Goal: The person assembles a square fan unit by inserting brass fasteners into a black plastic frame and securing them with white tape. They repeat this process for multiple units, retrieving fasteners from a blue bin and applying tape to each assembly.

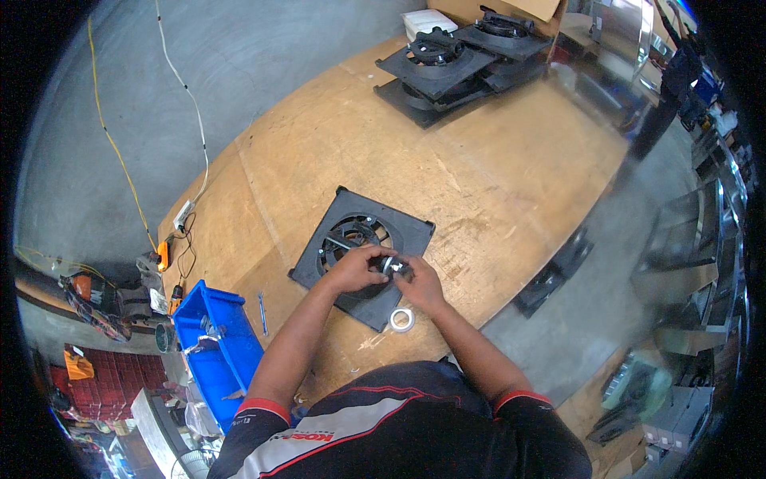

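Observation:
A square black plastic panel (403, 226) with a round, spoked opening lies turned at an angle on the wooden table. Over its near right part, both hands meet around a small dark round part (388, 266) with a pale band on it. My left hand (357, 270) pinches it from the left, fingers closed. From the other side my right hand (420, 283) grips the same part between thumb and fingers, partly covering it. Just beyond the panel's near corner, below my right hand, a roll of white tape (392, 322) lies flat.
At the left stands a blue bin (209, 296) with small items, beside a blue pen-like stick (262, 313). Similar black panels (435, 76) are stacked at the far end. A power strip (183, 214) and cables lie along the wall side. A standing person (674, 88) is at far right.

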`<state>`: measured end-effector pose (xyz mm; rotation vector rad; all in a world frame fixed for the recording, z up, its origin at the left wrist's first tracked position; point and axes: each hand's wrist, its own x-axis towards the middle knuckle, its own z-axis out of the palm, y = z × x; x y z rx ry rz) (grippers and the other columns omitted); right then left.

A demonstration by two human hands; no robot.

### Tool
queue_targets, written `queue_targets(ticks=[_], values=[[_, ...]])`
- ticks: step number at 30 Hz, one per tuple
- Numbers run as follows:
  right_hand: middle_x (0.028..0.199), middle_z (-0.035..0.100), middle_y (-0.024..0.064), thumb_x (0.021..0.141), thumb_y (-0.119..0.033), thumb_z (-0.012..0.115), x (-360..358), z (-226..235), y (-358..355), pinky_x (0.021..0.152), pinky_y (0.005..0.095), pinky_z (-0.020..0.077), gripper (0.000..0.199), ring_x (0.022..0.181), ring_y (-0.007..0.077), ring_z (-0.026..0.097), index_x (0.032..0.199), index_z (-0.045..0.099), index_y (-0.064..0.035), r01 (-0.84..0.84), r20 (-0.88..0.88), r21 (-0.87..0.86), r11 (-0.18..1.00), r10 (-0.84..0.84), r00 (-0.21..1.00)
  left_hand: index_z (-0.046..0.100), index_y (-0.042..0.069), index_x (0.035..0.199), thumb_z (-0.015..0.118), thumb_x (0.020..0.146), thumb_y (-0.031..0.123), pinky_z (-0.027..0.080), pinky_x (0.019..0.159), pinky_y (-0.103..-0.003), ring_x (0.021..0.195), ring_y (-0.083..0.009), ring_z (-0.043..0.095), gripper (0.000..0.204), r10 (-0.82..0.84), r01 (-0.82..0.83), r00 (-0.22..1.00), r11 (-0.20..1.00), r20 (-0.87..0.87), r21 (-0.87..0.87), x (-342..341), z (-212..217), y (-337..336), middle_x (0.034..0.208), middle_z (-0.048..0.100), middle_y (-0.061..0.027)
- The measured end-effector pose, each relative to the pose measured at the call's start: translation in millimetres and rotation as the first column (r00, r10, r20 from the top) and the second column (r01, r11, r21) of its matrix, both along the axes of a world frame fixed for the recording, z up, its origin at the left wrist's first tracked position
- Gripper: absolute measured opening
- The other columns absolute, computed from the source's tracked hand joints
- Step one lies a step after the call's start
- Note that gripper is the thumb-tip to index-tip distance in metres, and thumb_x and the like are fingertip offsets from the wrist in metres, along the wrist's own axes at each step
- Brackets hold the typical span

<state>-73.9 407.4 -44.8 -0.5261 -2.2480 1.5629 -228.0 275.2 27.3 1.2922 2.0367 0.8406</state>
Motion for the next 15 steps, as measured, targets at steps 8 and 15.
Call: queue_targets(ticks=[8,15], values=[[0.085,0.067,0.0168,0.09,-0.02,0.067,-1.8,-22.6,-13.4,0.069,0.0412,0.0514,0.023,0.075,0.0317,0.067,0.102,0.07,-0.0009,0.059,-0.029,0.015,0.998,-0.058,0.998,0.065,0.013,0.129,0.084,0.072,0.011,0.053,0.077,-0.032,0.086,-0.0179,0.064,0.06,0.016,-0.016,1.0,0.999,0.014,-0.043,3.1,6.2,0.8,0.103,0.068,-0.0082],[0.072,0.066,0.0178,0.094,-0.023,0.065,4.3,-20.1,-22.5,0.062,0.0382,0.0477,0.027,0.064,0.0248,0.064,0.097,0.069,0.0028,0.029,0.01,-0.279,0.96,-0.028,1.0,0.064,0.013,0.13,0.082,0.073,0.005,0.052,0.078,-0.032,0.087,-0.018,0.063,0.06,0.026,-0.021,0.998,0.997,0.066,-0.071,2.8,5.3,1.0,0.103,0.064,-0.0095]])
